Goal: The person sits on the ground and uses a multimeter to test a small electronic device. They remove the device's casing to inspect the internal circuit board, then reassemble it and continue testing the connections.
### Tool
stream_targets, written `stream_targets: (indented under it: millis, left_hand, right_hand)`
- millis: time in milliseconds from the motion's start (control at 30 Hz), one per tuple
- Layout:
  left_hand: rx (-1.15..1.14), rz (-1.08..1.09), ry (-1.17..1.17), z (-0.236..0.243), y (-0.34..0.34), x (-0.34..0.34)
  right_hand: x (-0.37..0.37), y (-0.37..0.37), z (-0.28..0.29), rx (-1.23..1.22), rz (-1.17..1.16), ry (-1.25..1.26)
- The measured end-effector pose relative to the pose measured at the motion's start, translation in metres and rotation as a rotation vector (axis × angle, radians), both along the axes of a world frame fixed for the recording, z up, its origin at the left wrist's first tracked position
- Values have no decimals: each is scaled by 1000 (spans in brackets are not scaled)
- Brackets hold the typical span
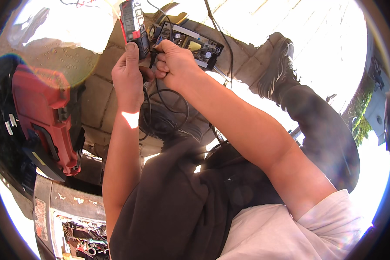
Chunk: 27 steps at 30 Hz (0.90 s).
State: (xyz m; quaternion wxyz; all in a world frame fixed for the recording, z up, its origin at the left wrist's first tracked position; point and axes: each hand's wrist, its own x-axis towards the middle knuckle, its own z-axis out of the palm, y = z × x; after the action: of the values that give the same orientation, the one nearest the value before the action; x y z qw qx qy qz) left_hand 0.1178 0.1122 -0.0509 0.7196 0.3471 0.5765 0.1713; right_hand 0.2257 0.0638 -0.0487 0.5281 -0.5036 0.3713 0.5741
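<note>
My left hand (127,78) grips a black handheld device with red parts (134,24), its thumb on the lower end. Just to its right, my right hand (171,65) is closed on a black cable (153,58) where it runs beside the device; any connector there is mostly hidden by the fingers. Behind the right hand lies an open electronic unit (208,52) with a circuit board, pale yellow part and silver strips. A black cord (175,95) hangs in loops below both hands.
A red plastic case (43,108) sits on the left, above a metal tool box (47,203) holding several tools. My shoe (273,65) rests on the paving (97,108). Bright white patches at upper left and right hide detail. Greenery (360,121) shows at far right.
</note>
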Motion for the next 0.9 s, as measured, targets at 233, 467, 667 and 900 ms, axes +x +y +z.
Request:
stream_targets:
  millis: [233, 467, 667, 900]
  left_hand:
    - [-49, -3, -52, -12, 4, -5]
    - [-162, -80, -139, -12, 10, -11]
    - [-171, -94, -144, -11, 9, -9]
    - [-187, -125, -216, -16, 14, -12]
  right_hand:
    - [-1, 3, 0, 16, 15, -13]
    - [3, -1, 1, 44, 94, -103]
    - [6, -7, 13, -2, 186, -181]
    - [30, -16, 25, 113, 417, -590]
